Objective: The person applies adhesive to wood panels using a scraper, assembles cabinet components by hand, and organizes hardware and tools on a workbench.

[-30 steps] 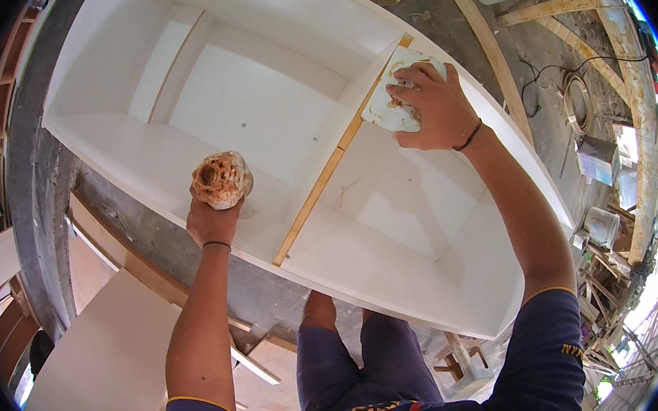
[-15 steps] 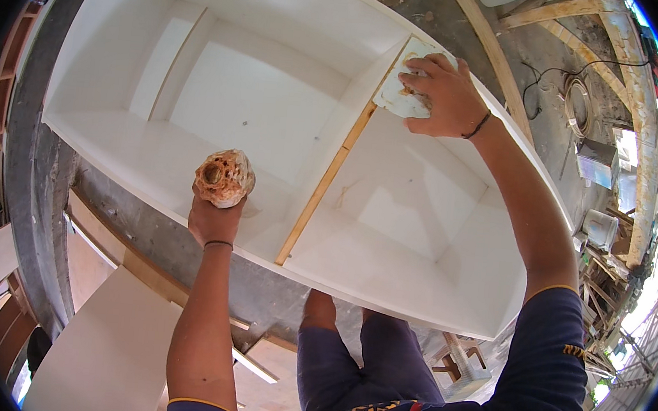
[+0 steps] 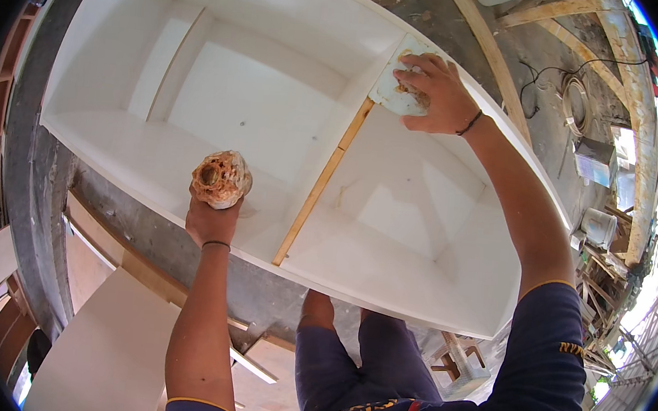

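My left hand (image 3: 212, 219) is closed round a bottle (image 3: 222, 181) crusted with dried brown and whitish residue, its round opening facing up. It is held over the near side of a white open cabinet (image 3: 387, 254). At the far end of the divider's bare wooden edge (image 3: 323, 183), my right hand (image 3: 438, 96) grips a pale, squarish flat scraper-like piece (image 3: 386, 93) with brown crust on it. The fingers bend over this piece, which lies against the divider top. Part of it is hidden under the hand.
Flat boards (image 3: 109, 343) lie at the lower left. Wooden beams (image 3: 487, 51) stand at the far right, near a coiled hose (image 3: 576, 106), a metal box (image 3: 596, 161) and a white bucket (image 3: 599, 228). A small stool (image 3: 460, 366) stands beyond the cabinet's near right side.
My right hand and the flat piece have shifted slightly left at the far end of the divider. My left hand still holds the bottle in nearly the same place.
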A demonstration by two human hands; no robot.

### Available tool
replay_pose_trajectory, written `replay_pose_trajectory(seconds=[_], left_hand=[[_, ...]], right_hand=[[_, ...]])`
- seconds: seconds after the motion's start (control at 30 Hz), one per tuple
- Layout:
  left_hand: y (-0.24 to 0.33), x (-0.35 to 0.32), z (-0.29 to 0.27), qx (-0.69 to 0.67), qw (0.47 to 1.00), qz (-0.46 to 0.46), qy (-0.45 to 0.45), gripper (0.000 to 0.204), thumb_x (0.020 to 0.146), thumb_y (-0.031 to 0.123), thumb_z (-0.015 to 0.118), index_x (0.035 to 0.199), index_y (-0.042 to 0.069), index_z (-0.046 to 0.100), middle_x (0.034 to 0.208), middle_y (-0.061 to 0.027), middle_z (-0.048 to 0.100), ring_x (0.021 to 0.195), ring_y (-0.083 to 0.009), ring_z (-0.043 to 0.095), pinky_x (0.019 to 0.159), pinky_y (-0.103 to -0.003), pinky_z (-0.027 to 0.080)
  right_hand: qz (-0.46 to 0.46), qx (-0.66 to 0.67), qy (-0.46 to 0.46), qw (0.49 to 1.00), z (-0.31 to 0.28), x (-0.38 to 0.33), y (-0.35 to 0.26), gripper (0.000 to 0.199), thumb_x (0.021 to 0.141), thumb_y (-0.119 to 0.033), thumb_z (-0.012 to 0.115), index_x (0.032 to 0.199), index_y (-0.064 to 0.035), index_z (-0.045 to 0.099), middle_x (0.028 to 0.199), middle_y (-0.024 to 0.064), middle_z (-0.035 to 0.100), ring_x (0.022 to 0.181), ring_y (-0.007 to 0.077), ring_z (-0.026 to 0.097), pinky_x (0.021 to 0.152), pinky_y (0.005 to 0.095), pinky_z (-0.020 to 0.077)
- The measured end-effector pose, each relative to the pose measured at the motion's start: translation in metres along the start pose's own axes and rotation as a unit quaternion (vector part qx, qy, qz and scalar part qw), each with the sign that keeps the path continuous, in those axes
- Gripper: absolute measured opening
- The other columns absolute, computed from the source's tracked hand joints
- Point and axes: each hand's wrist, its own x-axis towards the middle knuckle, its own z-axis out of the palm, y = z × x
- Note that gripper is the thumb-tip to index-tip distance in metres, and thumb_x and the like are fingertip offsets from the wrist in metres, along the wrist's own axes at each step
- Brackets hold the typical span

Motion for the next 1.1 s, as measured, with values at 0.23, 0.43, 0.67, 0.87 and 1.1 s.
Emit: replay_pose_trajectory(seconds=[0.23,0.43,0.67,0.87,1.1], left_hand=[[-0.002,-0.001,-0.001,-0.021,1.0,0.011,0.0,0.082,0.057,0.046,0.082,0.121,0.013,0.044,0.102,-0.008,0.065,0.09,-0.0279,0.064,0.077,-0.039,0.052],[0.0,-0.002,0.0,-0.017,0.999,0.028,0.006,0.081,0.056,0.048,0.082,0.119,0.012,0.045,0.101,-0.0099,0.065,0.09,-0.0296,0.064,0.076,-0.041,0.052],[-0.006,0.001,0.005,-0.031,0.999,0.032,0.011,0.081,0.056,0.048,0.082,0.118,0.012,0.044,0.101,-0.0101,0.065,0.09,-0.0302,0.064,0.076,-0.041,0.052],[-0.002,-0.001,0.0,-0.013,1.0,0.008,-0.008,0.081,0.056,0.045,0.083,0.119,0.013,0.044,0.103,-0.0096,0.064,0.092,-0.0296,0.063,0.078,-0.041,0.052],[-0.001,-0.001,0.0,-0.015,1.0,0.007,-0.007,0.081,0.057,0.044,0.083,0.12,0.013,0.044,0.103,-0.0097,0.064,0.093,-0.0295,0.063,0.079,-0.041,0.052]], right_hand=[[0.036,-0.052,-0.054,0.997,-0.017,-0.013,-0.012,0.065,0.058,-0.035,0.073,0.118,-0.0141,0.061,0.132,0.0039,0.048,0.126,0.0249,0.037,0.105,0.0612,0.0223],[0.028,-0.084,-0.036,0.995,-0.022,-0.004,-0.022,0.065,0.059,-0.038,0.072,0.118,-0.0143,0.061,0.133,0.0045,0.048,0.127,0.0249,0.037,0.105,0.0615,0.0217],[0.04,-0.061,-0.051,0.996,-0.014,0.004,-0.013,0.065,0.06,-0.038,0.072,0.119,-0.0147,0.06,0.135,0.0048,0.046,0.128,0.0253,0.036,0.103,0.0618,0.0252],[0.03,-0.047,-0.064,0.996,-0.017,0.003,-0.013,0.065,0.059,-0.037,0.073,0.119,-0.0149,0.06,0.134,0.0049,0.046,0.127,0.0261,0.036,0.103,0.0622,0.0262],[0.01,-0.065,-0.046,0.997,-0.011,0.01,-0.011,0.066,0.058,-0.037,0.074,0.119,-0.0159,0.06,0.136,0.0043,0.044,0.128,0.0264,0.035,0.105,0.06,0.0248]])
